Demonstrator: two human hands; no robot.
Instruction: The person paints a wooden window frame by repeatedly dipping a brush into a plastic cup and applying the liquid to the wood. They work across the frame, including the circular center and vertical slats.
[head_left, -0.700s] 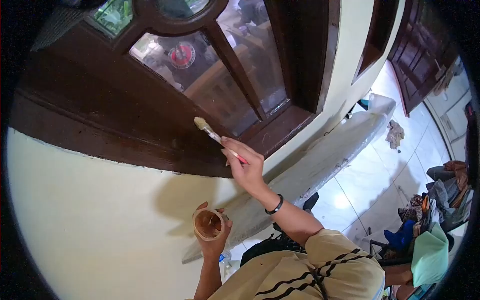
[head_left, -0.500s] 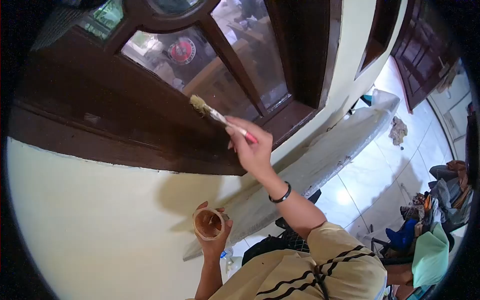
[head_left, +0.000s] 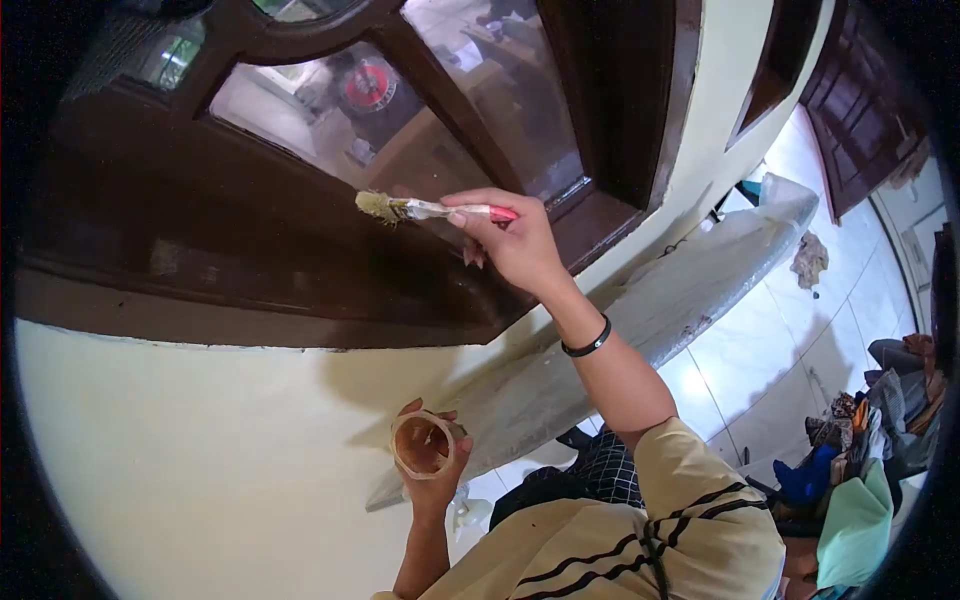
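My right hand (head_left: 515, 240) grips a paintbrush (head_left: 428, 209) by its white and red handle, and the worn, pale bristles point left. Behind the bristles is the dark brown wooden window frame (head_left: 290, 230), near the lower edge of a glass pane (head_left: 345, 120). Lower down, the fingers of my left hand (head_left: 432, 488) wrap around a cup (head_left: 423, 445) with brown liquid inside, its mouth facing up toward me. The cup is in front of the cream wall (head_left: 200, 430).
A long plastic-covered bench-like surface (head_left: 640, 320) runs along the wall below the window. Piled clothes (head_left: 850, 440) lie at the right. A crumpled rag (head_left: 809, 260) rests on the white tiled floor (head_left: 735, 370), near a brown door (head_left: 865, 100).
My right hand has shifted slightly right, and the brush has turned closer to level, its bristles now farther left. My left hand still holds the cup. The view has moved a little.
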